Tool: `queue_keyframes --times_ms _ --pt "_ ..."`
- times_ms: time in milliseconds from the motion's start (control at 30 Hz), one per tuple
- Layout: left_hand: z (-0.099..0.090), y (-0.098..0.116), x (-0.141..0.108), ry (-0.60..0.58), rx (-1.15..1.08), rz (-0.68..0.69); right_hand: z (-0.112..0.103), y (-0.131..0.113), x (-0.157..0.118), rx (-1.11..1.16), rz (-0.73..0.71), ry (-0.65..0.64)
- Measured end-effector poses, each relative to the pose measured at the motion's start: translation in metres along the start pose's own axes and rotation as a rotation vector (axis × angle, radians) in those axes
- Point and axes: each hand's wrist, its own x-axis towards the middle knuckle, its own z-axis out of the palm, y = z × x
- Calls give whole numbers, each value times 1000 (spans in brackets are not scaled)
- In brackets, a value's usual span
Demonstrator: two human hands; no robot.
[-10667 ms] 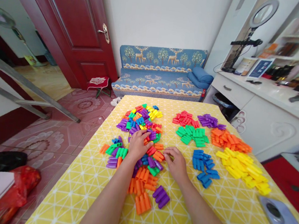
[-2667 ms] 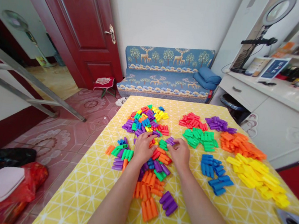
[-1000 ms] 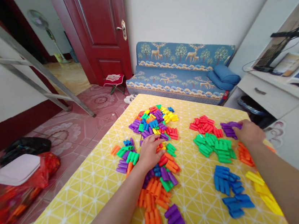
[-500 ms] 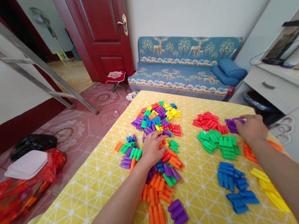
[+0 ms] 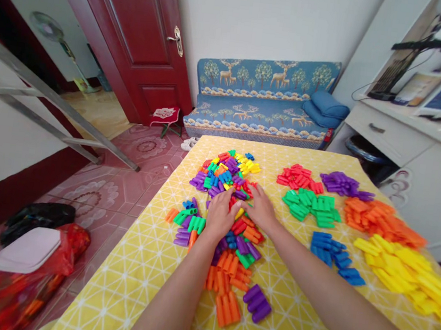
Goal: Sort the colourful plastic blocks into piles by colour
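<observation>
A mixed heap of bullet-shaped plastic building blocks in several colours spreads over the left half of the table. My left hand rests on its middle, fingers pointing away and thumb apart from them; a red block shows beside the thumb. Close on its right, my right hand reaches leftward into the heap, fingers apart near some red blocks. What lies under both palms is hidden. Orange blocks and a purple block lie at the heap's near end.
Sorted piles of red, purple, green, orange, blue and yellow blocks lie on the right of the yellow tablecloth. Beyond stand a blue sofa and a white cabinet.
My right hand has left the purple pile at the far right and come across to the mixed heap. My left hand stays on the heap. The view has shifted slightly.
</observation>
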Motion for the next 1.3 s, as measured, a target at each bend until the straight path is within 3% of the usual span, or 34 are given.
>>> queue_keyframes --times_ms 167,367,567,700,900,1200,1300 --pt "-1 2 1 -9 14 24 7 -3 -17 50 -24 27" --pt "-2 2 0 -12 22 34 -14 4 -44 242 -47 15" --pt "-2 1 -1 -15 18 41 -24 8 -71 437 132 104" --pt "-2 0 -1 -27 18 51 -23 5 -67 348 122 165" --pt "-3 0 0 -31 7 60 -21 2 -47 134 -5 -31" --pt "-3 1 0 -27 1 54 -12 9 -54 448 147 149" --pt "-3 1 0 -18 -7 58 -14 15 -48 411 195 161"
